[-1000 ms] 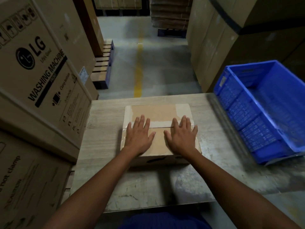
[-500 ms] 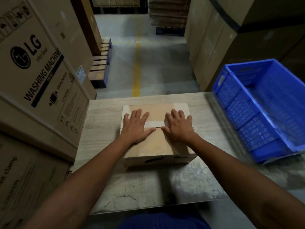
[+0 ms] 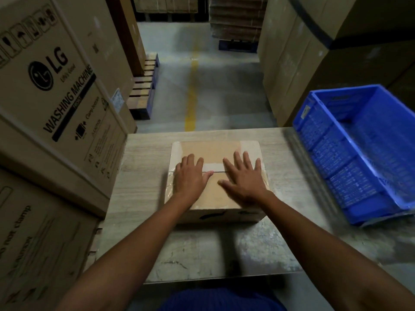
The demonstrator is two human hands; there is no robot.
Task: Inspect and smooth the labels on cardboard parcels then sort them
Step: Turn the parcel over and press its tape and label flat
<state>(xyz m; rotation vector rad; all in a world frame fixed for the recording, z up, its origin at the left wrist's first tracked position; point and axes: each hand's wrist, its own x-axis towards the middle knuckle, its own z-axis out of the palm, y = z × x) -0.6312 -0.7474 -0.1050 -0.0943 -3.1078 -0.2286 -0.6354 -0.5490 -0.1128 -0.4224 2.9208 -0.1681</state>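
i see the left hand (image 3: 190,178) and right hand (image 3: 244,179) pressing flat, fingers spread wide, on the taped parcel (image 3: 215,176) on the table (image 3: 146,176).

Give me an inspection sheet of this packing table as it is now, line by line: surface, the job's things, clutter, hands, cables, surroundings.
Surface: pale table, scuffed and worn toward the near edge.
Job's things: one cardboard parcel mid-table, flaps shut, with a pale strip across its seam. The blue crate at the table's right side shows no parcel inside.
Clutter: nothing seen.
Hands: left hand and right hand both lie flat on the parcel's top, fingers straight, one on each side of the strip's middle.
Cables: nothing seen.
Surroundings: washing machine carton stacked at left, tall cartons at right, a pallet and a yellow floor line beyond.
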